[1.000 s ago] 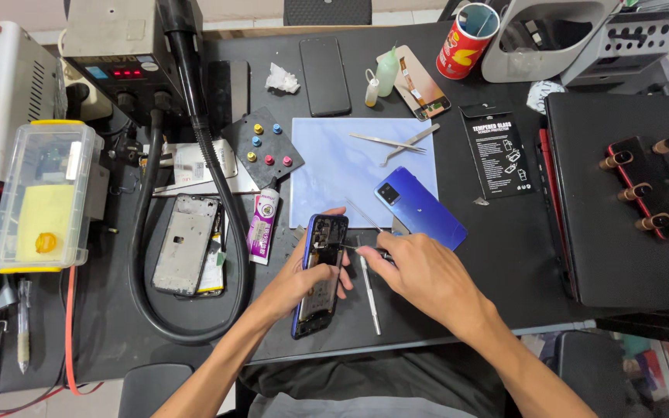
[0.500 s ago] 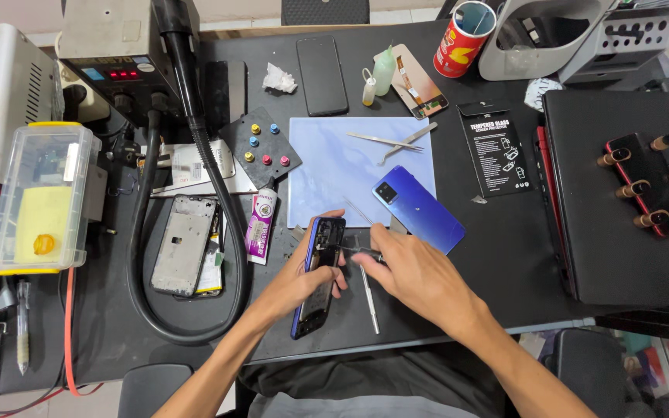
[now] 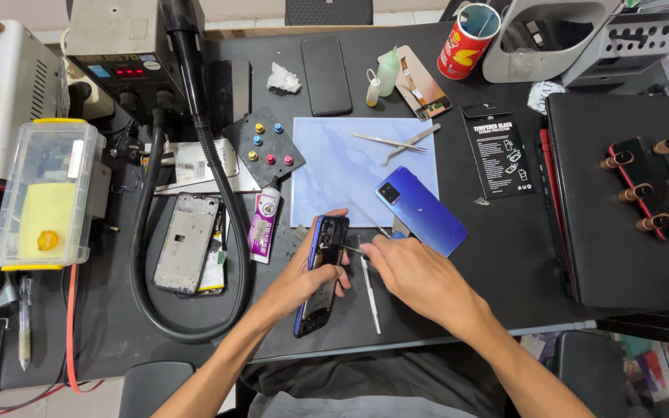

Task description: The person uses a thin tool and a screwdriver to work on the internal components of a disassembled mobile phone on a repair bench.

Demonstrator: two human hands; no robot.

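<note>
Since the earlier frames the right hand (image 3: 420, 279) has slid a little left, bringing a thin metal tool (image 3: 352, 248) up to the opened phone (image 3: 321, 272), which has stayed put in the left hand (image 3: 303, 282).

Nearest the bench (image 3: 505, 279) edge, the left hand is curled around the opened phone from the left, thumb across its lower half. The phone's long axis runs near-to-far, tilted slightly right at the far end, its back off and its insides facing up. The right hand sits just right of it, fingers pinched closed on the thin tool, whose tip points left and touches the phone's upper half. The phone therefore lies directly left of the right hand, across the tool's length.

Between the hands a second slim tool (image 3: 370, 290) lies on the bench, parallel to the phone. Just beyond the right hand rests a blue back cover (image 3: 421, 209), camera corner to the left, partly on a pale blue mat (image 3: 334, 170). A glue tube (image 3: 263, 220) and a bare phone frame (image 3: 187, 241) lie to the left.

Farther off, tweezers (image 3: 398, 142) sit on the mat's far edge, with a dark phone (image 3: 326, 75), a small dropper bottle (image 3: 373, 89) and a red can (image 3: 468, 40) at the back.
</note>
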